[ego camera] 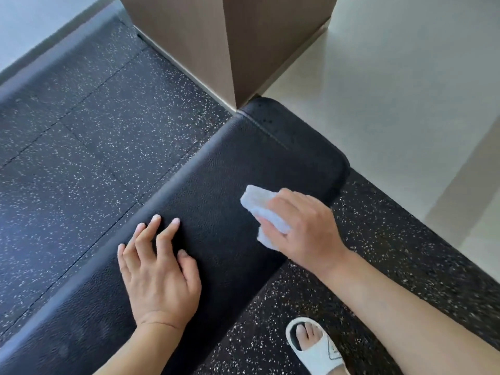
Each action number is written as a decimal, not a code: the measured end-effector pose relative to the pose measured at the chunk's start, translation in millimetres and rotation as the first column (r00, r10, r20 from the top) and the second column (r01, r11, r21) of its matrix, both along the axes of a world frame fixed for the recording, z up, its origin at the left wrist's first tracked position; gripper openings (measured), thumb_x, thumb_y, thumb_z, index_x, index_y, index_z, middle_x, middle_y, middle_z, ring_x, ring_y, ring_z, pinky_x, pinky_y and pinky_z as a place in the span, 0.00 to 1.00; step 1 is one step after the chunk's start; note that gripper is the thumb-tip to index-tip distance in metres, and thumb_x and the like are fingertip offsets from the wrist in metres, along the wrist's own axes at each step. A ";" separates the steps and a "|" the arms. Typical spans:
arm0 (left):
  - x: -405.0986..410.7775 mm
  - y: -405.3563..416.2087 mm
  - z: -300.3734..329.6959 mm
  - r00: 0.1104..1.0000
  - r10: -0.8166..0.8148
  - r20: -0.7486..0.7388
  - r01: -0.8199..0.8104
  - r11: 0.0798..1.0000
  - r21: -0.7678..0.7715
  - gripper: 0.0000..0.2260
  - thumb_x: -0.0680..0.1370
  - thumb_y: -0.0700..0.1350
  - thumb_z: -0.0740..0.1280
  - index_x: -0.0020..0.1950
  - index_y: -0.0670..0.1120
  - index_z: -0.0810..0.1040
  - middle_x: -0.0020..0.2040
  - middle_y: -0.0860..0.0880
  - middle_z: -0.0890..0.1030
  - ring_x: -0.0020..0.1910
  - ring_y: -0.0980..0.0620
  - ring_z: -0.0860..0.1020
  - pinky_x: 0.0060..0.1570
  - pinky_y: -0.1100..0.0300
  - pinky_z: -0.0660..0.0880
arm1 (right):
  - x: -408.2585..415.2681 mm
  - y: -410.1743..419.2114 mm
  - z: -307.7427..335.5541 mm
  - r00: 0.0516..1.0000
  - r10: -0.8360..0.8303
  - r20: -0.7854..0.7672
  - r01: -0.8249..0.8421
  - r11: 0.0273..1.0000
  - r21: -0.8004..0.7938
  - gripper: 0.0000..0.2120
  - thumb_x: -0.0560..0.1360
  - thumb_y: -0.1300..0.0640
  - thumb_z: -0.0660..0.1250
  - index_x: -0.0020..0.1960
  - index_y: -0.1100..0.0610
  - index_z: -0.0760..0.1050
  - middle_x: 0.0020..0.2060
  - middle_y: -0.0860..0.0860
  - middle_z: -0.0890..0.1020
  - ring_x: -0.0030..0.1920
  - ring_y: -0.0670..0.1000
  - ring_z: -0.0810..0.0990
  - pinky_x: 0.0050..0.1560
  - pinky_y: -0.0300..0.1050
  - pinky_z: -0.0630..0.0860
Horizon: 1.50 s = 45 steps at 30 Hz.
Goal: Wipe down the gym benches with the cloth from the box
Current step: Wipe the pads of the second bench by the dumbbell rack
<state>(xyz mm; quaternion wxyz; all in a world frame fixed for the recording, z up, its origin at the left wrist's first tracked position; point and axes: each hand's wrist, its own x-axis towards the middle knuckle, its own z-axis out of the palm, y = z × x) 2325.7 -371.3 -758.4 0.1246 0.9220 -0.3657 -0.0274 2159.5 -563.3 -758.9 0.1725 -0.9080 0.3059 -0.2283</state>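
A black padded gym bench [232, 169] runs from the lower left up toward the middle of the view. My right hand [303, 226] presses a folded white cloth [263, 212] flat on the bench's right side, near its far end. The cloth sticks out past my fingers toward the upper left. My left hand [159, 269] rests flat on the bench pad with its fingers spread, holding nothing. The box is not in view.
A brown column [230, 44] stands right behind the bench's far end. Black speckled rubber flooring [81, 136] lies left and right of the bench, pale tiled floor [392, 90] at the upper right. My foot in a white slipper [315, 347] stands beside the bench.
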 end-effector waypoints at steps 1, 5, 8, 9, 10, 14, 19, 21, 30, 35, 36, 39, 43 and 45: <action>-0.1 -0.2 0.0 1.000 0.002 0.003 -0.002 1.000 -0.008 0.25 0.76 0.48 0.58 0.72 0.45 0.76 0.75 0.41 0.71 0.77 0.34 0.67 0.77 0.32 0.56 | -6.1 -14.8 1.2 0.999 -0.036 -0.004 0.036 0.999 -0.008 0.10 0.78 0.51 0.70 0.46 0.58 0.80 0.39 0.50 0.76 0.36 0.54 0.76 0.34 0.51 0.74; 1.2 -0.5 -1.5 1.000 -0.009 -0.001 0.008 1.000 -0.016 0.25 0.76 0.49 0.58 0.72 0.46 0.74 0.75 0.41 0.70 0.77 0.35 0.66 0.78 0.32 0.56 | 36.9 -61.2 9.1 0.944 -0.330 -0.007 0.329 0.944 -0.019 0.08 0.76 0.54 0.72 0.48 0.58 0.78 0.39 0.53 0.78 0.35 0.59 0.78 0.31 0.45 0.65; 1.2 -0.2 -0.7 1.000 -0.013 -0.016 0.013 1.000 -0.008 0.25 0.76 0.49 0.58 0.72 0.47 0.74 0.76 0.42 0.70 0.78 0.36 0.65 0.78 0.33 0.55 | 97.5 -43.1 12.4 0.938 -0.347 0.021 0.347 0.938 0.008 0.08 0.76 0.54 0.71 0.52 0.57 0.80 0.41 0.54 0.80 0.37 0.62 0.80 0.31 0.49 0.68; 0.7 -0.2 -0.2 1.000 -0.015 -0.017 0.015 1.000 -0.005 0.25 0.76 0.49 0.58 0.72 0.47 0.75 0.76 0.42 0.70 0.78 0.36 0.65 0.78 0.33 0.55 | 115.5 -24.4 13.4 0.953 -0.301 0.047 0.300 0.954 0.021 0.08 0.76 0.55 0.72 0.53 0.56 0.81 0.41 0.54 0.80 0.37 0.62 0.80 0.32 0.50 0.71; 0.8 0.1 0.1 1.000 -0.012 -0.015 0.012 1.000 0.000 0.25 0.76 0.49 0.58 0.72 0.46 0.75 0.76 0.42 0.70 0.78 0.36 0.65 0.78 0.33 0.56 | 130.4 -1.3 15.1 0.969 -0.236 0.072 0.234 0.972 0.038 0.08 0.75 0.55 0.73 0.53 0.55 0.81 0.40 0.54 0.80 0.37 0.61 0.80 0.33 0.52 0.72; 2.8 2.8 -3.5 1.000 -0.011 -0.015 0.011 1.000 0.005 0.21 0.77 0.50 0.57 0.67 0.44 0.75 0.75 0.41 0.70 0.77 0.35 0.66 0.77 0.31 0.57 | 125.5 68.9 16.1 0.997 -0.027 0.076 0.013 0.983 0.181 0.11 0.75 0.53 0.73 0.56 0.54 0.81 0.42 0.52 0.79 0.41 0.57 0.79 0.39 0.54 0.72; 3.8 1.7 -5.8 1.000 -0.020 0.003 0.020 1.000 0.012 0.25 0.76 0.49 0.58 0.73 0.47 0.74 0.76 0.42 0.70 0.78 0.35 0.66 0.78 0.32 0.55 | 36.5 29.1 3.6 0.988 0.152 -0.013 -0.152 0.988 0.030 0.09 0.79 0.51 0.70 0.45 0.56 0.80 0.40 0.51 0.76 0.38 0.55 0.74 0.38 0.51 0.71; 4.5 2.5 -7.2 1.000 -0.026 0.015 0.026 1.000 0.015 0.25 0.76 0.49 0.58 0.73 0.46 0.74 0.76 0.42 0.70 0.77 0.34 0.66 0.78 0.32 0.55 | 17.3 -11.9 1.2 0.993 0.120 -0.022 -0.120 0.993 -0.017 0.10 0.80 0.51 0.68 0.45 0.55 0.83 0.39 0.51 0.76 0.36 0.55 0.75 0.36 0.53 0.73; 3.5 -0.4 -4.8 1.000 -0.023 0.010 0.023 0.999 0.040 0.25 0.76 0.49 0.58 0.72 0.45 0.74 0.76 0.40 0.70 0.77 0.33 0.67 0.78 0.31 0.56 | 119.4 -137.5 5.1 0.999 0.017 -0.030 -0.017 1.000 0.020 0.09 0.77 0.49 0.69 0.48 0.56 0.78 0.40 0.51 0.78 0.37 0.58 0.78 0.32 0.45 0.65; 1.4 -1.3 -2.1 1.000 -0.017 -0.002 0.017 0.999 0.051 0.25 0.77 0.49 0.57 0.73 0.45 0.74 0.76 0.40 0.70 0.77 0.33 0.66 0.78 0.32 0.55 | 140.8 -162.9 6.0 0.991 0.119 -0.062 -0.116 0.991 0.063 0.11 0.77 0.47 0.66 0.45 0.55 0.74 0.40 0.50 0.77 0.37 0.58 0.76 0.35 0.45 0.60; 1.7 -1.4 -2.2 1.000 -0.017 -0.003 0.017 0.999 0.050 0.25 0.77 0.49 0.57 0.73 0.45 0.74 0.76 0.41 0.70 0.77 0.33 0.66 0.78 0.32 0.55 | 127.6 -161.3 5.9 0.989 0.135 -0.055 -0.131 0.990 0.057 0.11 0.77 0.47 0.67 0.45 0.55 0.73 0.39 0.50 0.76 0.36 0.56 0.75 0.35 0.45 0.60; 2.3 -1.3 -3.2 1.000 -0.013 0.002 0.013 0.998 0.055 0.25 0.77 0.49 0.57 0.72 0.44 0.75 0.76 0.41 0.70 0.77 0.33 0.65 0.79 0.33 0.55 | 56.6 -148.6 3.5 0.989 0.136 -0.060 -0.132 0.989 0.073 0.09 0.78 0.48 0.68 0.47 0.53 0.73 0.40 0.48 0.74 0.37 0.51 0.71 0.35 0.45 0.60; 3.4 -0.6 -4.9 1.000 -0.010 0.010 0.010 0.998 0.057 0.25 0.77 0.50 0.57 0.72 0.44 0.75 0.76 0.41 0.70 0.77 0.33 0.66 0.79 0.33 0.55 | -22.3 -131.1 0.3 0.979 0.194 -0.064 -0.188 0.978 0.095 0.06 0.81 0.48 0.68 0.51 0.49 0.73 0.40 0.45 0.73 0.38 0.49 0.71 0.37 0.40 0.63; 3.2 -0.1 -5.4 1.000 -0.012 0.013 0.011 0.998 0.060 0.25 0.77 0.50 0.57 0.72 0.44 0.75 0.76 0.41 0.70 0.77 0.34 0.65 0.79 0.34 0.54 | -20.2 -135.4 -1.4 0.970 0.231 -0.077 -0.228 0.972 0.054 0.06 0.82 0.47 0.65 0.51 0.48 0.72 0.39 0.46 0.72 0.36 0.49 0.70 0.36 0.40 0.62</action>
